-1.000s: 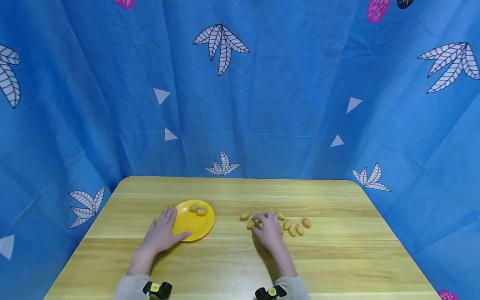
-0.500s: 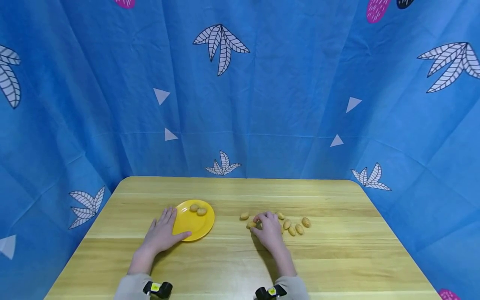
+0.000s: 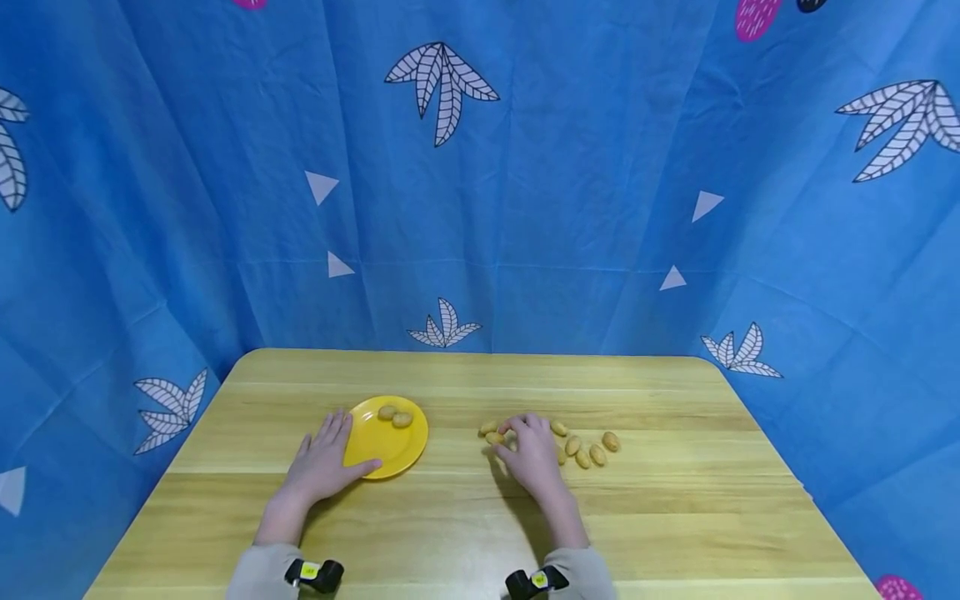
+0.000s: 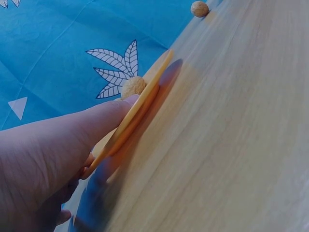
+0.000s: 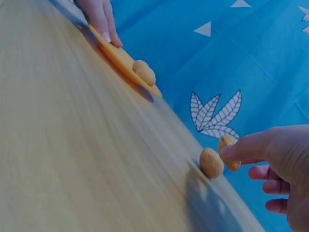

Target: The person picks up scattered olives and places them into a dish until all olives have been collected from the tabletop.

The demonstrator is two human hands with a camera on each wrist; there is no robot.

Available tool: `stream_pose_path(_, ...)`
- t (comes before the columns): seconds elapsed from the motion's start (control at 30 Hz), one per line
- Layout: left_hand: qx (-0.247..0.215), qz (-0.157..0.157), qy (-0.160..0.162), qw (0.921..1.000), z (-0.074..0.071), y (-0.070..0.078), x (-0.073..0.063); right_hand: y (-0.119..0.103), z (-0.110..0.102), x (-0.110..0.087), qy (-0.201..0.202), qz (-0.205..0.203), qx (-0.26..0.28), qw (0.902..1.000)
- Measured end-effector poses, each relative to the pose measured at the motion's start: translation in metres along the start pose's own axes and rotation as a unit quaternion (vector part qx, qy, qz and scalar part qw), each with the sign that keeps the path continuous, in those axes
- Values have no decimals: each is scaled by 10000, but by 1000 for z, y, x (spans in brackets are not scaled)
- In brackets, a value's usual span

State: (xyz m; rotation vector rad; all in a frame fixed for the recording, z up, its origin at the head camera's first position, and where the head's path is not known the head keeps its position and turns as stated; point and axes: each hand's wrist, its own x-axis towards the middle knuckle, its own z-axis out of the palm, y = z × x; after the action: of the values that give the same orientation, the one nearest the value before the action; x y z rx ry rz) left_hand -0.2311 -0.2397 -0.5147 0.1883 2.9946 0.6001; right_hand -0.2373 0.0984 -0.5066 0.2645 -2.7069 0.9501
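My left hand (image 3: 321, 468) lies spread at the left side of a yellow plate (image 3: 393, 454), its thumb over the near rim. Two tan, oval, potato-like pieces (image 3: 402, 420) sit on the plate towards the back. In the right wrist view, the thumb and forefinger of my right hand (image 5: 285, 164) pinch a tan, rough-skinned potato-like piece (image 5: 229, 151). A similar piece (image 5: 211, 163) is close beside it on the table. The remaining fingers of that hand are bent and hold nothing.
More tan pieces (image 3: 597, 455) lie loosely grouped to the right of my right hand, partly hidden by it. The wooden table (image 3: 420, 533) ends at a far edge in front of a blue printed curtain (image 3: 570, 167).
My right thumb and forefinger have closed on a potato-like piece, which has shifted slightly away and left. My left hand and the plate have stayed in place; the head view has tilted slightly.
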Motion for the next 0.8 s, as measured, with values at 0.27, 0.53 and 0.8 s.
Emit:
stream_pose_path(0.27,24,16,14,10000,2,-1,1,-11,-3,3,31,-28,18,10000)
stream_pose_path(0.53,25,15,29,10000,4,-3,2,-23,-1,7,65,-308,98,9995)
stream_pose_path(0.8,-13,1,85,10000,3,-2,2,-36,5,11,35,-505,31,9987)
